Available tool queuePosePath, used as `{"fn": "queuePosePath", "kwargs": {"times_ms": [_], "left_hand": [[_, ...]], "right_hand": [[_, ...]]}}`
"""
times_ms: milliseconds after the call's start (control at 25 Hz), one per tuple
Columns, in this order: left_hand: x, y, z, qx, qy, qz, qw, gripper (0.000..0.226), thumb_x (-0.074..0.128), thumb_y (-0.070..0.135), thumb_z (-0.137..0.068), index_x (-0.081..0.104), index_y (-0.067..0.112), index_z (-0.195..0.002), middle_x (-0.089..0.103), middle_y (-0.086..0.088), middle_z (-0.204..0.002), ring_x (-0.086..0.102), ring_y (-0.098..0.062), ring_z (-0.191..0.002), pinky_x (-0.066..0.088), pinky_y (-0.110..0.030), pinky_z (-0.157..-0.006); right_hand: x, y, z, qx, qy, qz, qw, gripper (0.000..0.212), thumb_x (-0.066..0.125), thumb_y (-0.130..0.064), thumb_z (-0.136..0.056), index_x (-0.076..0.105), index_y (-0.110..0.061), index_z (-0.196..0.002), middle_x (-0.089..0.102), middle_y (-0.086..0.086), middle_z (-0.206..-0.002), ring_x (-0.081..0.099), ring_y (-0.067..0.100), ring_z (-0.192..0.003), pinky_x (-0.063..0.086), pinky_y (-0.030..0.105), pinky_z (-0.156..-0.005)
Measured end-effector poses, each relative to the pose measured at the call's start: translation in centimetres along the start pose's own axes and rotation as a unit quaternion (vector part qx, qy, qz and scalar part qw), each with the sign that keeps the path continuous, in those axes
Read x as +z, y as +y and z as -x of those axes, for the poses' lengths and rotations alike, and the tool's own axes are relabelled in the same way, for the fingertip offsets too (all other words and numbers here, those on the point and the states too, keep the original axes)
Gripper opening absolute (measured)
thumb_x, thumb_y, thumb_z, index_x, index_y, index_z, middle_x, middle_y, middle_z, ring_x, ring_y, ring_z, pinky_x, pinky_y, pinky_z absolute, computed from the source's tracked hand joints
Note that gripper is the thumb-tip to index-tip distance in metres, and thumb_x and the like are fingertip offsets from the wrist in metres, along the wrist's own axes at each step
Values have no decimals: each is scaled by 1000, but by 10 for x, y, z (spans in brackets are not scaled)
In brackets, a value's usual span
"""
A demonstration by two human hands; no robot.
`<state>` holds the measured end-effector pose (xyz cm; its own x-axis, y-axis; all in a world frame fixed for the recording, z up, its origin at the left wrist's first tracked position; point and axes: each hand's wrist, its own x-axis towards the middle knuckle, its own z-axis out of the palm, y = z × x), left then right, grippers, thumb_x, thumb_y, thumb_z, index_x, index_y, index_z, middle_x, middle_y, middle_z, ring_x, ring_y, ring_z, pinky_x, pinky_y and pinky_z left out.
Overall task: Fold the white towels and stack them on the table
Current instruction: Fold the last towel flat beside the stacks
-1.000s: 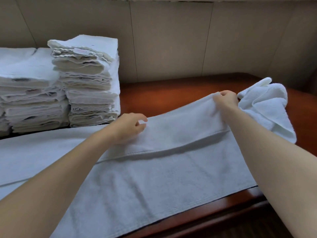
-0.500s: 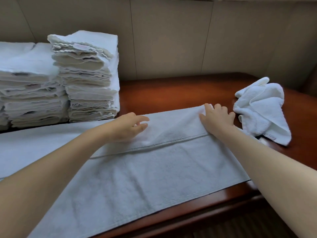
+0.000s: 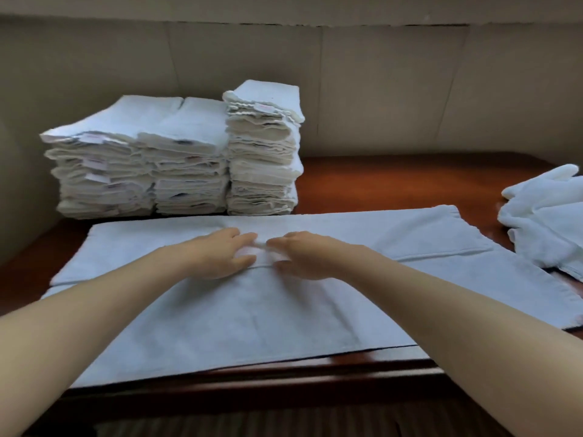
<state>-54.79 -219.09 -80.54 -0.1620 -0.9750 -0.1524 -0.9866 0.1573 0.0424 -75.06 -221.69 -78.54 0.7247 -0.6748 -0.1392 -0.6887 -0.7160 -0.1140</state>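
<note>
A long white towel [image 3: 252, 313] lies spread across the brown wooden table [image 3: 394, 181], its far long edge folded over toward me. My left hand [image 3: 220, 257] and my right hand [image 3: 303, 257] rest flat side by side on the middle of that folded strip, fingertips nearly touching, fingers straight. Several stacks of folded white towels [image 3: 176, 159] stand at the back left against the wall. A crumpled white towel [image 3: 545, 216] lies at the right edge of the table.
A beige panelled wall [image 3: 378, 89] runs behind the table. The table's front edge [image 3: 284, 383] is close to me, with dark striped floor below. Bare wood shows between the stacks and the crumpled towel.
My right hand slid left along the folded strip to meet my left hand at the towel's middle. The view shifted left, so the stacks now sit nearer the centre.
</note>
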Motion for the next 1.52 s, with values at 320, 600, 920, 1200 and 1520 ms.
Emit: {"fn": "queuePosePath", "kwargs": {"times_ms": [320, 600, 920, 1200, 1520], "left_hand": [[5, -36, 95, -54, 51, -221, 972, 29, 46, 1, -91, 46, 13, -117, 48, -6, -116, 55, -25, -101, 43, -33, -69], [-14, -62, 114, -29, 101, -135, 985, 30, 74, 3, -68, 62, 11, -94, 53, -5, -86, 57, -24, -73, 43, -30, -54], [1, -97, 101, -210, 10, 62, 976, 62, 24, 57, -97, 10, 31, -152, 7, -5, -160, 10, -25, -146, 17, -48, -116], [-16, -33, 67, -225, 75, -67, 969, 39, 33, 29, -97, 42, 12, -131, 40, -17, -139, 41, -32, -125, 30, -37, -100], [1, 66, -14, 21, 121, 50, 991, 48, 26, 37, -101, 27, 21, -147, 18, -9, -156, 19, -21, -144, 20, -35, -114]], "right_hand": [[2, -59, -8, 4, 96, 220, 971, 20, 46, -3, -92, 58, -12, -105, 52, 9, -116, 55, 28, -105, 32, 31, -67], [4, -53, 2, 27, 131, 169, 977, 31, 38, -37, -92, 47, -15, -72, 60, 3, -86, 57, 28, -79, 29, 28, -59], [16, -47, -16, 71, 59, 3, 996, 53, 22, -54, -98, 29, -31, -146, 28, 2, -153, 25, 20, -141, 25, 43, -109], [27, -42, -21, 45, 60, -22, 997, 48, 20, -49, -101, 26, -36, -147, 21, -4, -156, 15, 13, -144, 14, 40, -113], [29, 93, 48, 214, 85, -24, 973, 48, 20, -50, -100, 25, -38, -147, 16, -9, -158, 11, 7, -145, 9, 44, -116]]}}
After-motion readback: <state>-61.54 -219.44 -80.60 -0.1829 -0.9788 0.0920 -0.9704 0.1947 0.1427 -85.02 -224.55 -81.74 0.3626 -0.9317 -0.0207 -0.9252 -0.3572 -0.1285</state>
